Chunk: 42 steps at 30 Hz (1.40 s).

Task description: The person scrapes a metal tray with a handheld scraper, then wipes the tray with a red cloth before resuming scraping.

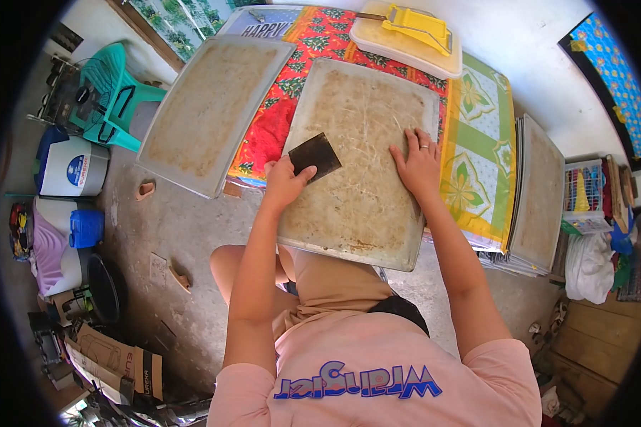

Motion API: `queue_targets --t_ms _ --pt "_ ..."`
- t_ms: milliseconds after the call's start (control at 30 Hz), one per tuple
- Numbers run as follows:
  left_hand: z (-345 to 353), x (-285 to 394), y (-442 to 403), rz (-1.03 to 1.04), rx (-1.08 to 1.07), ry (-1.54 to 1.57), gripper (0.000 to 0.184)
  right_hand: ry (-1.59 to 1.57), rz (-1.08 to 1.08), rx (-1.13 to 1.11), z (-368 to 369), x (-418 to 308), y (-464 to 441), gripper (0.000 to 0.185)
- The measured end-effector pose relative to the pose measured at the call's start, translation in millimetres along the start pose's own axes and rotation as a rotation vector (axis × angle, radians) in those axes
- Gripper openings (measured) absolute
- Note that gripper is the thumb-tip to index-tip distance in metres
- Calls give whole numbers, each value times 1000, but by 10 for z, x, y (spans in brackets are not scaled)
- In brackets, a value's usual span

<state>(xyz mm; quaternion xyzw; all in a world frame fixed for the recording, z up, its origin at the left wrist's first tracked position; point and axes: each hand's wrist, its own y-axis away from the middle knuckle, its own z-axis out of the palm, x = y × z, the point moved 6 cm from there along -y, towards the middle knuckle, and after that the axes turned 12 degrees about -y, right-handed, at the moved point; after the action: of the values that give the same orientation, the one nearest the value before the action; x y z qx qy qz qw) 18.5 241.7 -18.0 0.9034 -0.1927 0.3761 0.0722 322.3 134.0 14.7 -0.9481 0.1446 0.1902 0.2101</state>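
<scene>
A worn, scratched baking tray (363, 206) lies in front of me, its near edge over my lap and its far part on the patterned tablecloth. My left hand (287, 181) pinches a dark, flat rectangular piece (315, 157) between thumb and fingers, over the tray's left side. My right hand (418, 165), with a ring on one finger, rests spread on the tray's right side. A red cloth (273, 132) lies just left of the tray. Another similar tray (210, 107) sits farther left.
A white tub (406, 48) with a yellow tool on its lid stands at the table's back. Stacked trays (536, 196) lean at the right. A teal chair (124, 99), a cooler (75, 167) and a slipper (180, 277) are on the left.
</scene>
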Motion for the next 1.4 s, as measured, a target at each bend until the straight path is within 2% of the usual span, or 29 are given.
queue_targets --t_ms 400,500,600,700,800,900,1400 --pt "72 -130 -26 -2 17 -51 41 7 11 -10 -5 -2 -2 61" --pt "76 -127 -28 -23 37 42 42 4 13 -10 3 8 0 61" --pt "34 -71 -13 13 32 -86 41 5 10 -7 2 10 1 61" --pt "23 -12 -14 1 38 63 42 1 16 -12 -3 -3 1 61" --pt "-8 13 10 2 34 -167 42 10 13 -11 4 6 3 61" --pt "3 14 -5 20 74 -28 46 7 19 -11 -1 2 4 61" --pt "34 -49 -16 8 44 -160 48 17 12 -8 12 9 4 60"
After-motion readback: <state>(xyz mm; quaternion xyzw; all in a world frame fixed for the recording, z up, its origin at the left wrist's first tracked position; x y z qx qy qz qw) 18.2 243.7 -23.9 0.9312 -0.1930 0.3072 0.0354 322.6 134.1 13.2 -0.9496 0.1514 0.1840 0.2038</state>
